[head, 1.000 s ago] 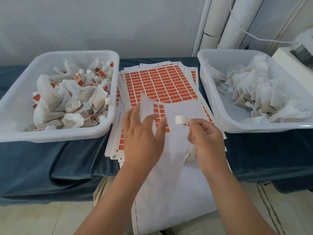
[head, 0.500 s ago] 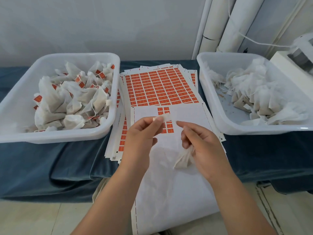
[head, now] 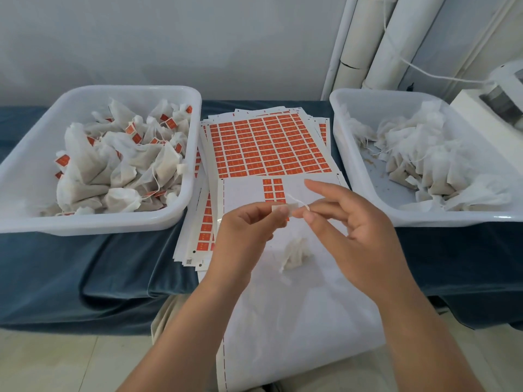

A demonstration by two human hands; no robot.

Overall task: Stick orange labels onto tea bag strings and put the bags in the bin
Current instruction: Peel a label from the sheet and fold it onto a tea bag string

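Pinching a small white tab (head: 283,207) between thumb and forefinger, the left hand (head: 243,239) holds it above the near sheet (head: 283,321), other fingers curled in. The right hand (head: 362,239) meets it from the right: thumb and forefinger nip the thin string (head: 294,198) just beside the tab, and the remaining fingers are spread loose and nearly straight. The string arches up between the two pinches. Only a white face of the tab shows.

The tea bag (head: 295,254), a crumpled pale gauze pouch, is below and between the hands; hanging or lying on the sheet, I cannot tell.

The near sheet is smooth white backing, nearly stripped, with a few orange labels (head: 273,189) at its far edge, and it droops over the table edge. Beyond lies a fanned stack (head: 268,145) of full sheets. The hands work in the lane between two white plastic bins with rounded corners. The left bin (head: 93,223) holds tagged bags (head: 121,165), the right bin (head: 351,154) plain bags (head: 424,154). Both bins stand on blue cloth (head: 85,264).
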